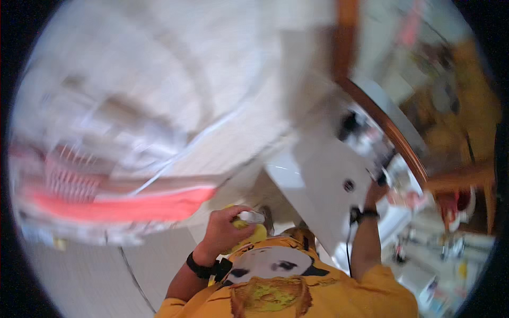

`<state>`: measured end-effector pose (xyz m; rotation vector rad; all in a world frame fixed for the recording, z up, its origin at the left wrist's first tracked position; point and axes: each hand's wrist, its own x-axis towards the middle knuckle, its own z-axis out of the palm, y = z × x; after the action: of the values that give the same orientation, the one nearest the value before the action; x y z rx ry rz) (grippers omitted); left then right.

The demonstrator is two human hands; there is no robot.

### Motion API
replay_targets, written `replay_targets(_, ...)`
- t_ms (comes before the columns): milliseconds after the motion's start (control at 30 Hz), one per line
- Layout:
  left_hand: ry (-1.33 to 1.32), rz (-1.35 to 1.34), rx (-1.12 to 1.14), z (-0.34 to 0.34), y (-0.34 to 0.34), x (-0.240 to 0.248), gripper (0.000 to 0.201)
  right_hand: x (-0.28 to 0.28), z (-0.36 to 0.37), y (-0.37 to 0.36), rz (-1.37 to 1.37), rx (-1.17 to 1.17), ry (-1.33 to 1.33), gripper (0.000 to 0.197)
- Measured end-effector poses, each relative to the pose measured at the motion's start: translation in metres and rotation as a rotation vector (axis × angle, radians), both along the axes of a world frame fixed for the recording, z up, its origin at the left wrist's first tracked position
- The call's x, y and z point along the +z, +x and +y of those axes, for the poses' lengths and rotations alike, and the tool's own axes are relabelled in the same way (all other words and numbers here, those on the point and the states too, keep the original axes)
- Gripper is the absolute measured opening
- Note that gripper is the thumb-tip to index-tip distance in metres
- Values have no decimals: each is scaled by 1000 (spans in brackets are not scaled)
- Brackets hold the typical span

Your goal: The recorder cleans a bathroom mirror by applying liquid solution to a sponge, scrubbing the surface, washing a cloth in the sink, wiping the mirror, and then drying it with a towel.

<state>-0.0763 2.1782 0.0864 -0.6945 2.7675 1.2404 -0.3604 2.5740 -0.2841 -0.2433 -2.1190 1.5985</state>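
Close to my body on the left, my left hand (225,229) is closed around a yellow bottle (258,234) with a white top (251,217). The bottle's lower part is hidden by the hand and my shirt. My right hand (375,194) reaches out over the right side of a white sink (323,175) with a dark round drain (348,185). Its fingers look curled at a small dark object (380,178), too blurred to name. Dark bands sit on both wrists, and a thin black cord hangs from the right one.
Beyond the sink stands a mirror with a brown frame (389,130). Blurred small items crowd the sink's far ledge (366,132). On the left are a pink-red strip (132,205) and a pink basket-like container (74,172). Light floor tiles (85,270) lie at lower left.
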Motion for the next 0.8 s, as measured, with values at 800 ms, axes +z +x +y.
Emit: replay_targets(800, 314, 777, 676, -250, 543, -58, 34, 298, -678, 562, -635, 2307, -174, 60)
